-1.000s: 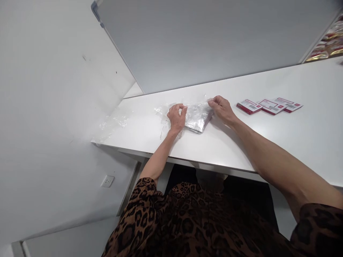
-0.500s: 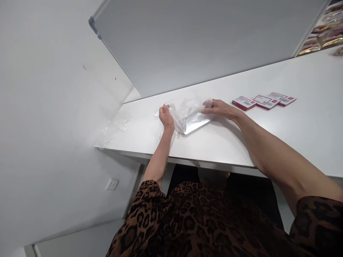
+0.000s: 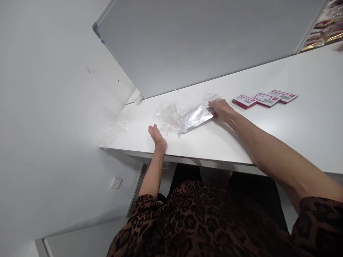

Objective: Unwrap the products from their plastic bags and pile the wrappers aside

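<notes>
A shiny silver foil pouch (image 3: 197, 118) lies at a slant over the white table. My right hand (image 3: 220, 108) is closed on its right end, fingertips partly hidden. Thin clear plastic (image 3: 167, 116), crumpled like a bag, spreads around the pouch's left end and behind it, reaching up to my right fingers. Below and left of that plastic, my left hand (image 3: 157, 136) is held just over the table, with its fingers partly bent and apart and nothing visible in them.
Several flat red-and-white boxes (image 3: 244, 101) overlap right of my right hand. More clear plastic (image 3: 115, 130) lies at the table's left end by the wall. A grey-white board (image 3: 203, 39) stands along the back. Gold and red packets (image 3: 325, 32) show at the upper right.
My left hand has let go of the clear plastic and moved left and toward me. The foil pouch, earlier mostly under plastic, now shows its silver face; my right hand has shifted onto its end.
</notes>
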Motion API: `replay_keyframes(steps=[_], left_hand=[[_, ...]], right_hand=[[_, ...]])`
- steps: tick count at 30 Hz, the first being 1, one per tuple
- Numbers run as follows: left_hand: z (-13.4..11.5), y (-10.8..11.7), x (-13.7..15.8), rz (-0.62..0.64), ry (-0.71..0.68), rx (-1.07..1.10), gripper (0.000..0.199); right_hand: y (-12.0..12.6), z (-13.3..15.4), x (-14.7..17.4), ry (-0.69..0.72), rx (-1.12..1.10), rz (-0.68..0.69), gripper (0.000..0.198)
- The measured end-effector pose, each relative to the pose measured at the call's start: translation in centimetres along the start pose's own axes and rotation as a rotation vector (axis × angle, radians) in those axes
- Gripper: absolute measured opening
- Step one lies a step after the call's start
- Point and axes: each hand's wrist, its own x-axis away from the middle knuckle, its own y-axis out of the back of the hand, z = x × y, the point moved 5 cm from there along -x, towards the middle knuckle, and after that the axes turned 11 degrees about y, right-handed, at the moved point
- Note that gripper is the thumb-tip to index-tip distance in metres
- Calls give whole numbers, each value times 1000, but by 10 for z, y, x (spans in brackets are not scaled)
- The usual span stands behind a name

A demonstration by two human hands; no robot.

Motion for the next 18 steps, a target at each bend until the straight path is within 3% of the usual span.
replay_keyframes(steps=[2,4,9,11,13,18], left_hand=[[11,8,36,51,-15,32,54],[26,7,73,134,67,85,56],[58,-34,136,367,640,184,47],[61,-57,142,399,820,212,44],[61,-79,139,392,890,262,44],[62,-119,111,298,785,465,34]], right_hand=[[-3,0,2,-26,-26,-20,16],[-3,-1,3,-51,-87,-56,16],[-3,-1,7,-112,-220,-97,17],[-4,1,10,-134,-263,-98,20],[-4,4,14,-141,-271,-88,22],[-4,8,18,-146,-229,-5,22]])
